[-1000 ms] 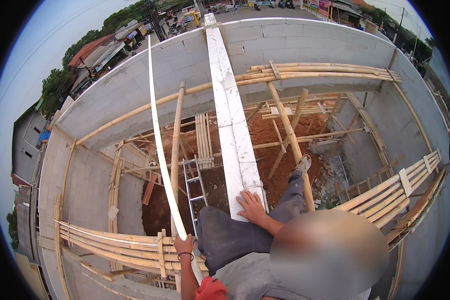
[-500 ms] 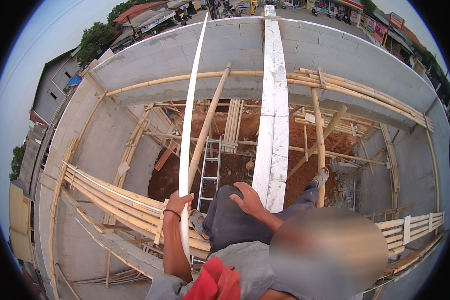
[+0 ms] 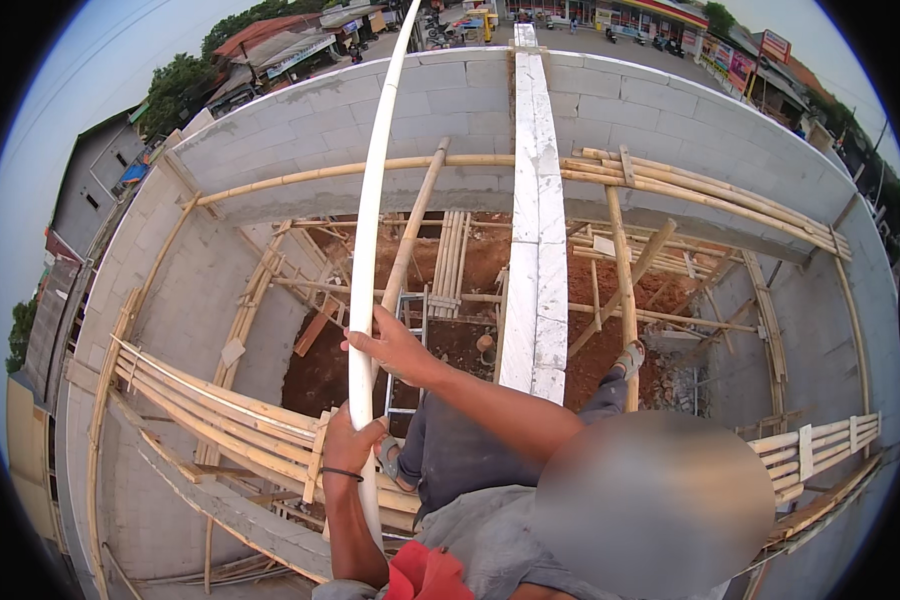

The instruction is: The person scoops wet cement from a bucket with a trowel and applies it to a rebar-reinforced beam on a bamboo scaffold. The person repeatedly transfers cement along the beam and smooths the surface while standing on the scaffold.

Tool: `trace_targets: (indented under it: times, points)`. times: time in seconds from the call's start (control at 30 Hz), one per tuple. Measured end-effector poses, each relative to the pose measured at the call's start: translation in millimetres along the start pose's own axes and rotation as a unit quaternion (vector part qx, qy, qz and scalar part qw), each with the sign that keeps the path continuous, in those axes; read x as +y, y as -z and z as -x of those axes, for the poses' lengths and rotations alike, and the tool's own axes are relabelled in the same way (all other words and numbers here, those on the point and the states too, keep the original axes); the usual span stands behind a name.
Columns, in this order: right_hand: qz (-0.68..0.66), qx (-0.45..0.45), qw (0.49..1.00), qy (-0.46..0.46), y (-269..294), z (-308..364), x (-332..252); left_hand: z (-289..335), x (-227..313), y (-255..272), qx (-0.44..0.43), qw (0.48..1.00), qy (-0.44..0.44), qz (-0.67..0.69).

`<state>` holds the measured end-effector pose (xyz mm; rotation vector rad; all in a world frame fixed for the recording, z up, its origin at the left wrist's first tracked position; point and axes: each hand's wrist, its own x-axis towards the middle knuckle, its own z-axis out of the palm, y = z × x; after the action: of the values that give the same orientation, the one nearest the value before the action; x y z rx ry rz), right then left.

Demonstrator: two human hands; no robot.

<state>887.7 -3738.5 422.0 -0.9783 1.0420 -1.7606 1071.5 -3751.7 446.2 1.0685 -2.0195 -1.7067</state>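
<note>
A long, slightly bowed white pipe [image 3: 372, 210] rises from beside my body toward the far wall. My left hand [image 3: 350, 438], with a dark band at the wrist, is closed round its lower part. Just above, my right hand [image 3: 395, 347] reaches across and grips the same pipe, the thumb over its front and fingertips showing at its far side. Alongside, a thick bamboo pole [image 3: 417, 215] slants away. To the right of my knees runs a narrow pale block beam [image 3: 537, 230]. The pipe's upper end passes out of the picture.
My sandalled foot [image 3: 630, 358] rests on a bamboo pole. Below, a metal ladder [image 3: 407, 385] stands over the earth floor. Bamboo platforms [image 3: 220, 410] line the left, with more bamboo [image 3: 710, 195] at the right. A grey block wall [image 3: 360, 110] closes the far side.
My right hand has left my knee and taken hold of the pipe above my left hand. The pipe has risen, its tip now past the picture's upper edge.
</note>
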Motion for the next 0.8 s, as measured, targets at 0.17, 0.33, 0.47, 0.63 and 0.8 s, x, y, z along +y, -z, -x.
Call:
trace_targets:
  times: [0.17,0.33,0.47,0.63,0.8]
  points:
    - [-0.094,0.120,0.984,0.096,-4,-44,-90,5,49,-7,0.021,0.997,-0.065,-0.028]
    - [-0.004,0.156,0.959,0.236,-1,-76,-188,7,95,-17,0.108,0.976,-0.145,-0.121]
    - [0.027,0.127,0.930,0.345,12,-80,-264,3,117,-27,0.126,0.959,-0.227,-0.113]
    - [0.138,0.136,0.899,0.392,55,-58,-378,-14,131,-61,0.139,0.906,-0.375,-0.135]
    - [0.173,0.283,0.847,0.414,91,-6,-467,-49,134,-111,0.075,0.907,-0.406,-0.080]
